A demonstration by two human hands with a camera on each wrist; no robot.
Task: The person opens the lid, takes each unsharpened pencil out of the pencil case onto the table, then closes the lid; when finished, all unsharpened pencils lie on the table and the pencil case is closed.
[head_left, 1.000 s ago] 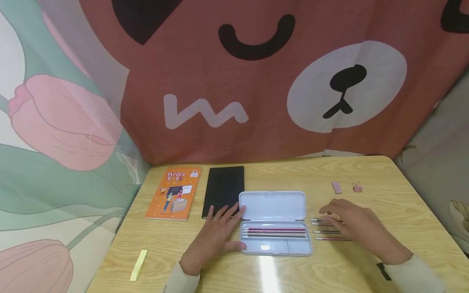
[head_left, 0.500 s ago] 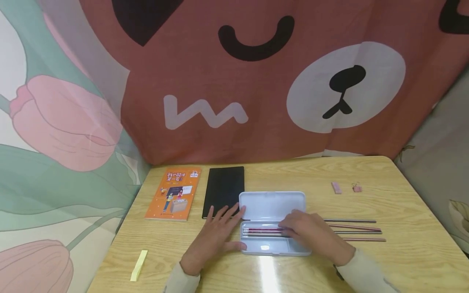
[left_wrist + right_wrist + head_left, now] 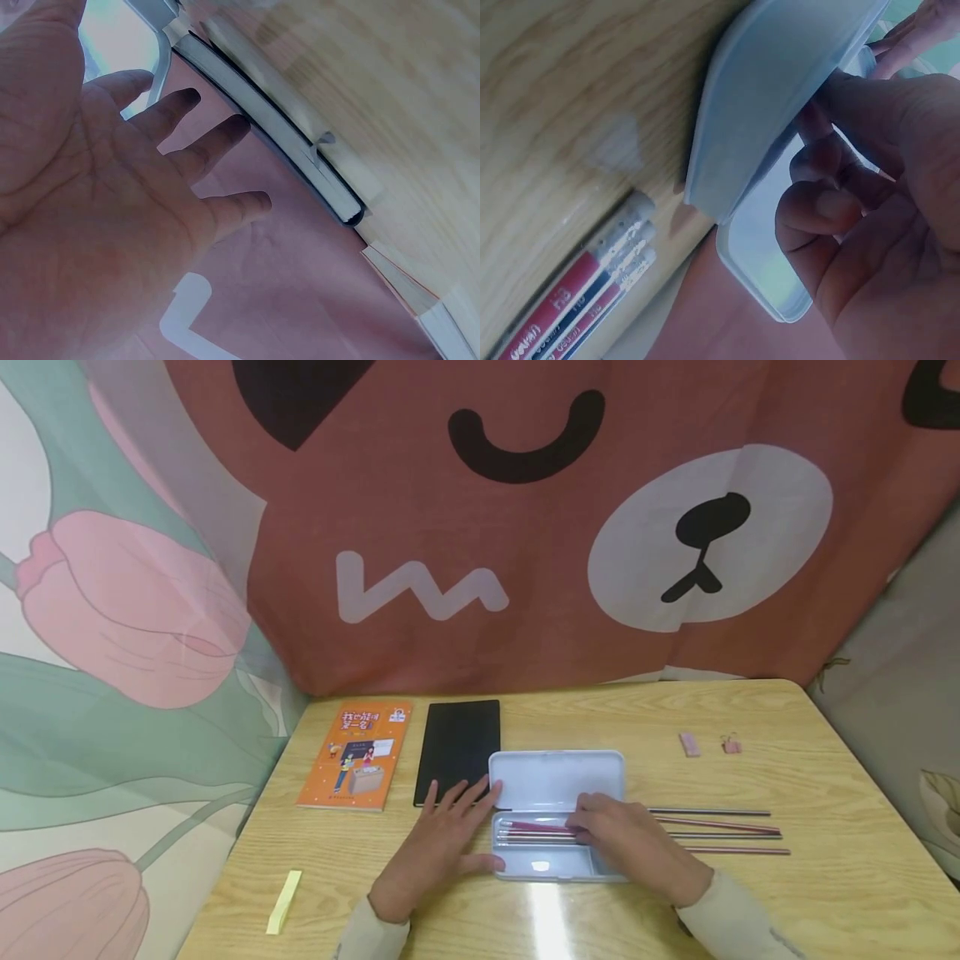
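Note:
An open grey pencil case (image 3: 557, 865) lies mid-table, its lid (image 3: 558, 777) folded back. My left hand (image 3: 450, 839) rests flat beside its left end, fingers spread, thumb against the tray; the left wrist view shows the palm (image 3: 127, 202) open. My right hand (image 3: 611, 835) is over the tray's right half, fingers curled, pinching the end of a red pencil (image 3: 536, 827) that lies slightly tilted on the other pencils (image 3: 525, 839) in the tray. The right wrist view shows the curled fingers (image 3: 832, 210) under the lid (image 3: 780, 90).
Several loose pencils (image 3: 720, 832) lie on the table right of the case, their eraser ends (image 3: 622, 240) close by. A black notebook (image 3: 457, 747) and an orange book (image 3: 356, 756) sit behind my left hand. A yellow strip (image 3: 284, 902) lies front left; a pink eraser (image 3: 688, 744) and clip (image 3: 731, 745) back right.
My right hand left the loose pencils on the right and moved left over the case tray, bringing a red pencil in. The left hand has stayed still.

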